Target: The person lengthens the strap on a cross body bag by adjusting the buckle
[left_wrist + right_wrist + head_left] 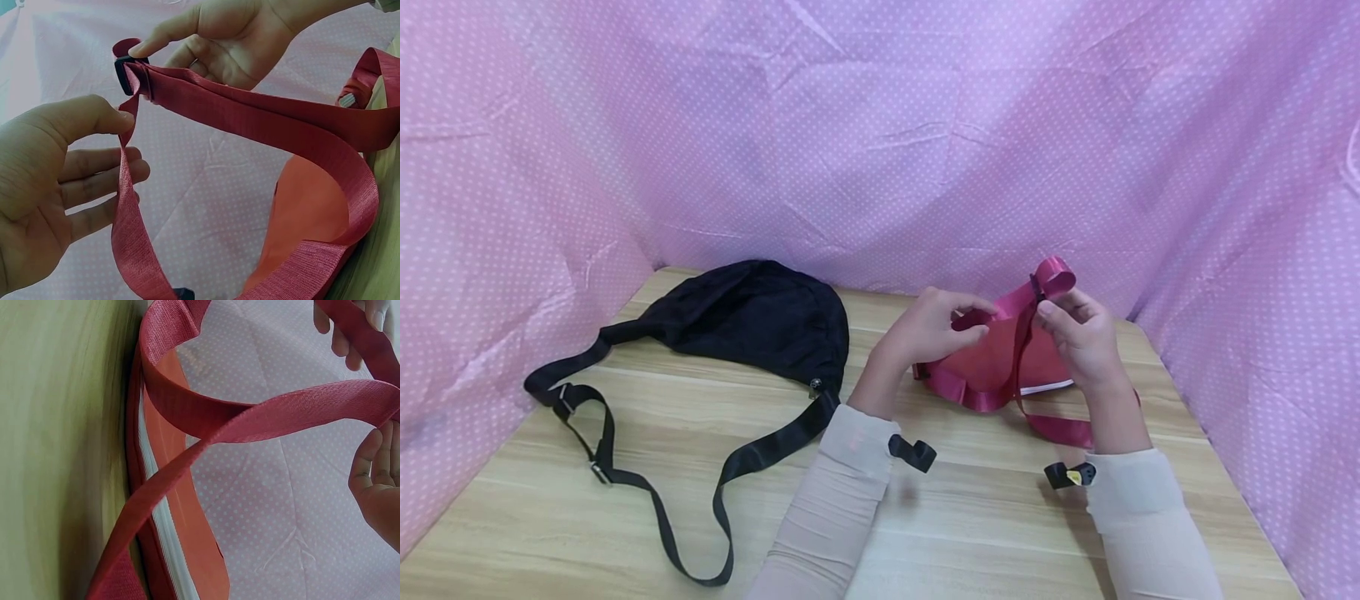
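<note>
A red bag point(1048, 358) with a white zipper point(164, 512) lies on the table, its red strap point(250, 122) raised in loops above it. My left hand point(936, 325) pinches one run of the strap between thumb and fingers, as the left wrist view shows point(59, 169). Higher up, my right hand point(1078, 337) pinches the strap beside a black slide buckle point(127, 75), with the thumb on the buckle's edge. Only part of my right hand point(381, 481) appears in the right wrist view. Folds of strap partly cover the bag.
A black bag point(760, 321) lies on the left of the wooden table point(970, 533), its black strap point(658, 508) looped toward the front. Pink dotted cloth point(880, 150) hangs behind and at both sides. Black wrist bands point(912, 452) stick out from both sleeves.
</note>
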The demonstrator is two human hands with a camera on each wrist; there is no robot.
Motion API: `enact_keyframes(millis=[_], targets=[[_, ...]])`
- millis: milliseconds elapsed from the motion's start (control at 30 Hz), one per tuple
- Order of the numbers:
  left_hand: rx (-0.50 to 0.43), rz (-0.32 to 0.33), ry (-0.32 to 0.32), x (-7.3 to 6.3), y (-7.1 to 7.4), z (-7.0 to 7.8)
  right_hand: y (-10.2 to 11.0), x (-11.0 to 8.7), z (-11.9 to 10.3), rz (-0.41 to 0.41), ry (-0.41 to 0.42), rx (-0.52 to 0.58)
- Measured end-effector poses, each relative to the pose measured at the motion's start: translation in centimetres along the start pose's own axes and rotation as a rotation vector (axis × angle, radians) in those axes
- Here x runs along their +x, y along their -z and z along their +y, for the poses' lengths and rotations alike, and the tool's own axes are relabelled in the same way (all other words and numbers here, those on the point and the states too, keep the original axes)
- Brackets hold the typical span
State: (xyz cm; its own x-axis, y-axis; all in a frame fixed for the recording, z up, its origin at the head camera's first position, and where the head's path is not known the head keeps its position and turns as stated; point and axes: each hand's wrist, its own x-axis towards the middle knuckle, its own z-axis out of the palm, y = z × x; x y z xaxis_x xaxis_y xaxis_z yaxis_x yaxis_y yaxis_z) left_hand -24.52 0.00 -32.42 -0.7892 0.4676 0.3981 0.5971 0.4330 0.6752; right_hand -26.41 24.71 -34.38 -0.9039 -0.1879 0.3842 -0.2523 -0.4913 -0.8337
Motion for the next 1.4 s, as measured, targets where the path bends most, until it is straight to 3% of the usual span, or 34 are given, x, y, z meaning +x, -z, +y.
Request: enact_keyframes(millis=[367,733,1100,1400], targets=[[-0.018,0.036,-0.012,0.2,-0.5,-0.2,0.0,0.0,0.0,-0.008,0.008,0.008],[0.027,0.029,-0.001,0.4,-0.6,0.1,-0.1,-0.1,-0.1,-0.012,0.005,0.02],[-0.046,0.179,-0.052,0.3,-0.7,0.6,-0.3,-0.2,0.4,-0.068,-0.005,-0.018],[-0.043,0.23,-0.102,0.5,-0.9,0.7,-0.9,-0.2,1.8,-0.089,-0.092,-0.091]])
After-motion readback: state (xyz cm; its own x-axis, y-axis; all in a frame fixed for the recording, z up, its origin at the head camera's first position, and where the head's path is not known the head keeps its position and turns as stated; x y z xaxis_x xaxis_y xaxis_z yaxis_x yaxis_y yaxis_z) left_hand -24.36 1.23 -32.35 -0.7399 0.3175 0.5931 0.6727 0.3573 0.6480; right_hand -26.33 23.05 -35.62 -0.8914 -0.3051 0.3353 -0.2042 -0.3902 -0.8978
